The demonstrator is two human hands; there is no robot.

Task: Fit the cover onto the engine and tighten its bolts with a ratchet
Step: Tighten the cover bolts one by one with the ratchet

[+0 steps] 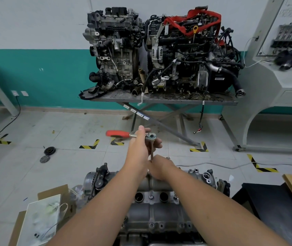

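A grey engine (152,210) lies in front of me with its metal cover (156,188) on top. A ratchet (150,136) with a red handle (117,133) stands on a long extension bar (151,151) that points down at the cover's far edge. My left hand (138,148) grips the ratchet by its head, the handle sticking out to the left. My right hand (159,167) curls around the lower end of the bar, just above the cover. The bolt under the bar is hidden by my hands.
A steel table (159,99) against the wall carries two assembled engines (113,50) (191,55). Cardboard and a plastic bag (40,219) lie at my left, a black bench (274,206) with a wooden board at my right. Two round parts (47,154) sit on the floor.
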